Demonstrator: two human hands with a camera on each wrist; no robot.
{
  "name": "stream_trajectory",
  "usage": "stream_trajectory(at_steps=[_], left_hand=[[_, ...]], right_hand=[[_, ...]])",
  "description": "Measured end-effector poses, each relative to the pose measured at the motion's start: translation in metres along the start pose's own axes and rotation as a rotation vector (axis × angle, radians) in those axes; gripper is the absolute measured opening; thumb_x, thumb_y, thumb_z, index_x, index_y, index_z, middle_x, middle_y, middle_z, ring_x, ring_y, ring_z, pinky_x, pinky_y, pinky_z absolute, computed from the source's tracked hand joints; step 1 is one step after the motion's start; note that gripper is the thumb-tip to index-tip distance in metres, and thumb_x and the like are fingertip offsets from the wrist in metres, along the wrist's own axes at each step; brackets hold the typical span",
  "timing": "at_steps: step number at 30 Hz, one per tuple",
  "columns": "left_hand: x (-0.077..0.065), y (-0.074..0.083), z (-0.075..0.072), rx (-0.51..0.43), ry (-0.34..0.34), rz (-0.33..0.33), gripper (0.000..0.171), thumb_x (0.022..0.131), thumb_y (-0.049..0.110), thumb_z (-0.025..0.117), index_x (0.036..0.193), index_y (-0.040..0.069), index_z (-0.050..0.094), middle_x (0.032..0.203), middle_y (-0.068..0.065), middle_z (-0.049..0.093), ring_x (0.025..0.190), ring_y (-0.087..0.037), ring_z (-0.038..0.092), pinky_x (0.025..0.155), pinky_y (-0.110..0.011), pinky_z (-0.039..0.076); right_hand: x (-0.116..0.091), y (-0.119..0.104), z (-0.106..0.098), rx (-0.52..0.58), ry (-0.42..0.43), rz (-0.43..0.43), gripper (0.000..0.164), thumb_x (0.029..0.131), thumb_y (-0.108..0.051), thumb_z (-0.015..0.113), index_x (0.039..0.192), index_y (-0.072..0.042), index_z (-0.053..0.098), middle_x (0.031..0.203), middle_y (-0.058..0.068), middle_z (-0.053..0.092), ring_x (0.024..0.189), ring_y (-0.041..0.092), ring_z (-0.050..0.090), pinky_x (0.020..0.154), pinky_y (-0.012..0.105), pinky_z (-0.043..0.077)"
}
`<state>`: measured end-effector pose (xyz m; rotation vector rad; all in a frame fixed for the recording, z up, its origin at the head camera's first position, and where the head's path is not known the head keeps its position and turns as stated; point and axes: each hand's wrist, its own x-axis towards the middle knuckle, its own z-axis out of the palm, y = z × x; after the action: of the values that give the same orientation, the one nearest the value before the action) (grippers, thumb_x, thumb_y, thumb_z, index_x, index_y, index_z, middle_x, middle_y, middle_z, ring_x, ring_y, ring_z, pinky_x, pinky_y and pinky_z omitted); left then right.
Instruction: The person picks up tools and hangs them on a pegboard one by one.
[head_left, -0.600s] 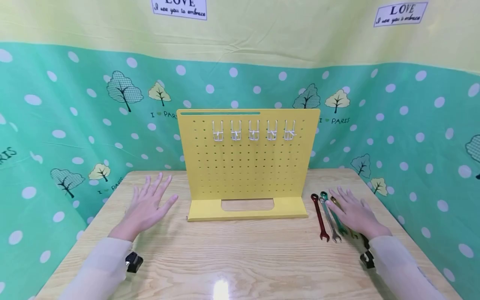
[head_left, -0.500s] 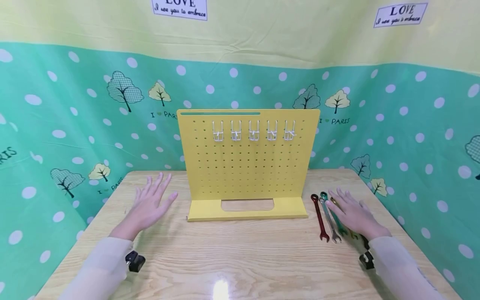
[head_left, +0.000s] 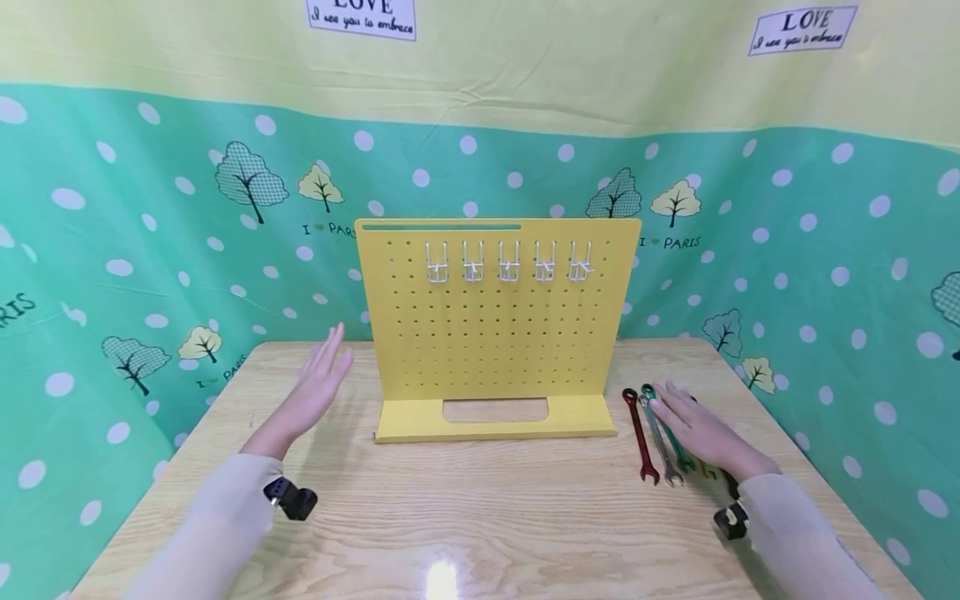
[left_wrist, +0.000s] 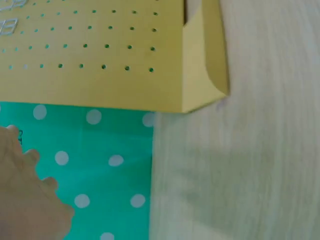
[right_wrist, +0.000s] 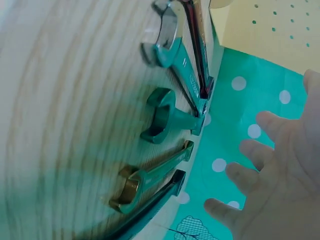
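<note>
The left hand (head_left: pixel 311 398), fingers extended, hovers beside the yellow pegboard (head_left: pixel 497 327); the right hand (head_left: pixel 703 431), fingers spread, hovers over several combination wrenches (head_left: pixel 657 437).

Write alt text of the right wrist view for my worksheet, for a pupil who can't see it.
A red wrench, a silver wrench, a green wrench, a gold wrench and a dark wrench lie on a wooden table, with the right hand at the picture's right, its fingers spread. Behind are dotted green cloth and part of a yellow pegboard.
</note>
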<state>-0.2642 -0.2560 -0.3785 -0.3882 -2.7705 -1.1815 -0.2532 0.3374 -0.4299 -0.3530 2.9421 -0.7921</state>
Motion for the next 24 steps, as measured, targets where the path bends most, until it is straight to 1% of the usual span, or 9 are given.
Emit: stream_trajectory(at_steps=[3,6,12,16,20,24], left_hand=[[0.008,0.004,0.0,-0.043,0.009,-0.003,0.07,0.106,0.058,0.019,0.16,0.022,-0.008,0.165,-0.01,-0.013,0.148,-0.042,-0.017,0.109,-0.071,-0.012],[0.017,0.009,0.001,-0.063,0.025,0.003,0.071,0.105,0.06,0.02,0.16,0.025,-0.008,0.165,-0.008,-0.013,0.148,-0.039,-0.018,0.109,-0.072,-0.011],[0.037,0.024,-0.003,-0.095,0.061,0.025,0.071,0.105,0.061,0.02,0.16,0.026,-0.009,0.165,-0.005,-0.013,0.148,-0.037,-0.017,0.11,-0.07,-0.011],[0.049,0.035,-0.007,-0.149,0.096,0.054,0.071,0.105,0.059,0.021,0.16,0.024,-0.008,0.166,-0.004,-0.009,0.15,-0.034,-0.011,0.114,-0.066,-0.007],[0.055,0.051,-0.013,-0.235,0.103,0.064,0.067,0.108,0.051,0.022,0.161,0.021,-0.007,0.167,-0.003,-0.007,0.151,-0.028,-0.008,0.118,-0.059,-0.003],[0.056,0.078,-0.023,-0.314,0.1,0.048,0.064,0.111,0.04,0.024,0.16,0.015,-0.007,0.167,-0.005,-0.008,0.151,-0.027,-0.008,0.119,-0.054,-0.002]], right_hand=[[0.0,-0.002,0.0,0.026,-0.014,0.001,0.068,0.109,-0.049,0.031,0.16,-0.005,0.018,0.161,0.031,0.006,0.143,0.057,0.004,0.104,0.079,0.009],[0.0,-0.005,0.0,0.041,-0.023,0.0,0.068,0.109,-0.049,0.03,0.159,-0.005,0.018,0.161,0.032,0.007,0.143,0.057,0.008,0.105,0.079,0.012],[-0.001,-0.007,0.001,0.07,-0.028,-0.014,0.066,0.11,-0.047,0.03,0.159,-0.004,0.019,0.16,0.032,0.009,0.142,0.057,0.011,0.104,0.078,0.014],[-0.001,-0.007,0.002,0.092,-0.031,-0.023,0.066,0.11,-0.046,0.03,0.158,-0.002,0.02,0.16,0.032,0.01,0.143,0.056,0.011,0.106,0.076,0.013],[0.0,-0.008,0.003,0.107,-0.029,-0.027,0.067,0.11,-0.046,0.031,0.158,0.0,0.022,0.16,0.031,0.013,0.144,0.055,0.011,0.108,0.074,0.014],[0.0,-0.009,0.003,0.121,-0.024,-0.024,0.067,0.11,-0.047,0.031,0.158,-0.001,0.023,0.16,0.03,0.016,0.144,0.054,0.013,0.109,0.073,0.015]])
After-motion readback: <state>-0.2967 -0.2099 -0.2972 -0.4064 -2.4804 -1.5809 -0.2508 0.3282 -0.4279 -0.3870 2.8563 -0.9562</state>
